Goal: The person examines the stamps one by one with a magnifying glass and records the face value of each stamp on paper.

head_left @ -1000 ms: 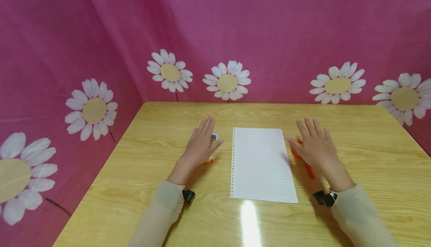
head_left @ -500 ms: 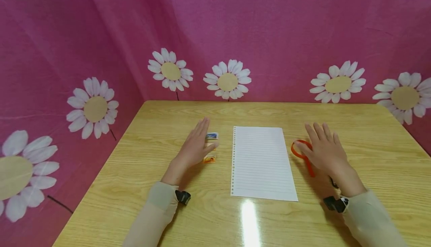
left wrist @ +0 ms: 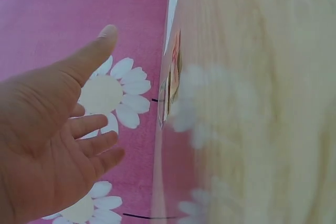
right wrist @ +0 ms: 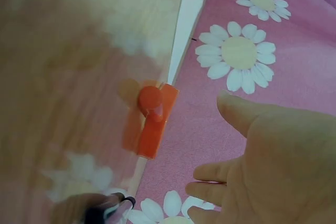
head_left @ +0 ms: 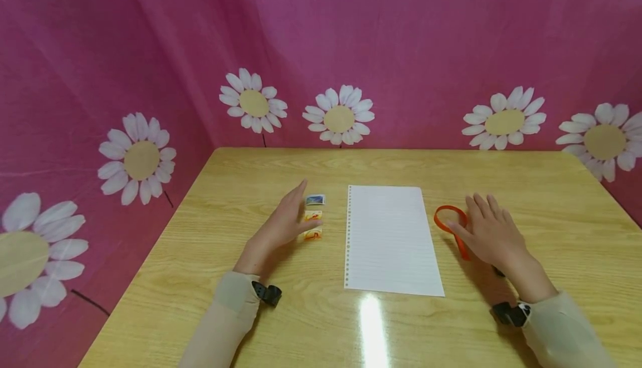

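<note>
My left hand (head_left: 281, 223) hovers with fingers extended over the table's left half. Beside its thumb lie small picture cards: a blue one (head_left: 315, 200) at the back and orange-yellow ones (head_left: 313, 235) nearer, partly covered by the thumb. In the left wrist view the hand (left wrist: 58, 145) holds nothing. My right hand (head_left: 496, 237) is likewise held above the table, fingers spread and relaxed. Its thumb overlaps an orange-red magnifying glass (head_left: 461, 248) in the head view, but the right wrist view shows hand and magnifying glass (right wrist: 157, 129) apart. A lined sheet (head_left: 393, 240) lies between the hands.
A black object (right wrist: 102, 212), its kind unclear, lies on the table near my right hand, mostly hidden in the head view. The wooden table (head_left: 311, 323) meets a pink flowered curtain (head_left: 401, 39) behind and at left.
Both hands have drawn apart and slightly back toward me, the left going left and the right going right. More of the cards and the magnifying glass shows. The sheet stays put.
</note>
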Available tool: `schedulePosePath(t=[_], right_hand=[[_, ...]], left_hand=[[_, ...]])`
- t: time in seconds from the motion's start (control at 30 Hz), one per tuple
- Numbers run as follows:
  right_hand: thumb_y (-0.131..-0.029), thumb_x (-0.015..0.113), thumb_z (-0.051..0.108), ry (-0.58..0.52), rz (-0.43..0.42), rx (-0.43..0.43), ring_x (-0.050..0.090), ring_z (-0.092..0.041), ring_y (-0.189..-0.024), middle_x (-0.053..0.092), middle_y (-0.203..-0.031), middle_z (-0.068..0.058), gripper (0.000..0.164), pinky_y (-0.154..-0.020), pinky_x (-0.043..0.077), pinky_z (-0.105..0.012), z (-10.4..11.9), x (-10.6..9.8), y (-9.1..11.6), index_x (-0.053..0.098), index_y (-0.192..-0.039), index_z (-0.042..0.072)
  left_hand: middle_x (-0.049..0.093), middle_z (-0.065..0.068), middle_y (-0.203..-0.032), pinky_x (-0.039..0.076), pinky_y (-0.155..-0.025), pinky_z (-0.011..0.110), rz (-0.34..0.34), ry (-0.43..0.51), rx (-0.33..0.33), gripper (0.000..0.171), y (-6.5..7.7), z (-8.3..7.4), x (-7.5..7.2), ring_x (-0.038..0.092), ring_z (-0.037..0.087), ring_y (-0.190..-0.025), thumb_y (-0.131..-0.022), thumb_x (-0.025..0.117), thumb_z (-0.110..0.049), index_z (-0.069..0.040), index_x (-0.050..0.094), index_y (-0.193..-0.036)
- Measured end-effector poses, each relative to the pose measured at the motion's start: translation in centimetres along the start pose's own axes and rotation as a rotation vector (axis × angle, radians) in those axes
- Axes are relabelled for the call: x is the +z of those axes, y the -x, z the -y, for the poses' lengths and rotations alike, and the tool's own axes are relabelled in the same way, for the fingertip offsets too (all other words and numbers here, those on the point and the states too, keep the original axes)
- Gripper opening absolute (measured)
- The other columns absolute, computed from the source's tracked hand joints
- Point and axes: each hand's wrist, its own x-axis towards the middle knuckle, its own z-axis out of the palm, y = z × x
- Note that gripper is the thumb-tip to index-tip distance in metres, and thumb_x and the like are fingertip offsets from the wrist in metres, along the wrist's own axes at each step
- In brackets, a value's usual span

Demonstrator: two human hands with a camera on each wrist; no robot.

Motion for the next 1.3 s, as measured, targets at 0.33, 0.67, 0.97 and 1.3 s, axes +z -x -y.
schedulePosePath(t=[0.33, 0.67, 0.97, 1.3], right_hand=[[-0.099, 0.044, 0.056, 0.031, -0.009, -0.003, 0.010, -0.056, -0.142, 0.018, -0.152, -0.040, 0.091, -0.111, 0.013, -0.070, -0.7, 0.7, 0.9, 0.018, -0.148, -0.017], [-0.098, 0.048, 0.054, 0.055, 0.008, -0.011, 0.013, -0.057, -0.141, 0.019, -0.151, -0.041, 0.091, -0.110, 0.016, -0.071, -0.9, 1.0, 1.5, 0.020, -0.146, -0.018], [-0.096, 0.048, 0.059, 0.035, 0.028, 0.002, 0.012, -0.056, -0.142, 0.021, -0.151, -0.041, 0.095, -0.110, 0.016, -0.072, -0.5, 1.1, 1.8, 0.021, -0.146, -0.018], [-0.096, 0.049, 0.058, 0.039, 0.041, -0.011, 0.015, -0.058, -0.140, 0.024, -0.149, -0.040, 0.094, -0.108, 0.017, -0.072, -0.5, 1.4, 2.4, 0.024, -0.145, -0.018]], left_hand=[[0.042, 0.015, -0.144, 0.037, -0.113, 0.045, 0.020, 0.028, -0.017, 0.076, 0.5, 0.4, 0.0, 0.042, 0.029, -0.132, -0.088, 0.072, -0.034, -0.003, 0.036, -0.147], [0.053, 0.013, -0.122, 0.045, -0.100, 0.041, 0.040, -0.002, 0.011, 0.057, 0.6, 0.6, 0.1, 0.050, 0.026, -0.110, -0.086, 0.075, -0.029, 0.000, 0.050, -0.129], [0.053, 0.007, -0.096, 0.041, -0.080, 0.029, 0.055, 0.000, 0.056, 0.036, 0.8, 0.9, 0.2, 0.047, 0.018, -0.088, -0.082, 0.079, -0.026, -0.004, 0.059, -0.103], [0.057, 0.007, -0.092, 0.042, -0.076, 0.026, 0.096, -0.002, 0.105, 0.024, 1.2, 1.2, 0.2, 0.049, 0.016, -0.084, -0.085, 0.076, -0.019, -0.005, 0.062, -0.098]])
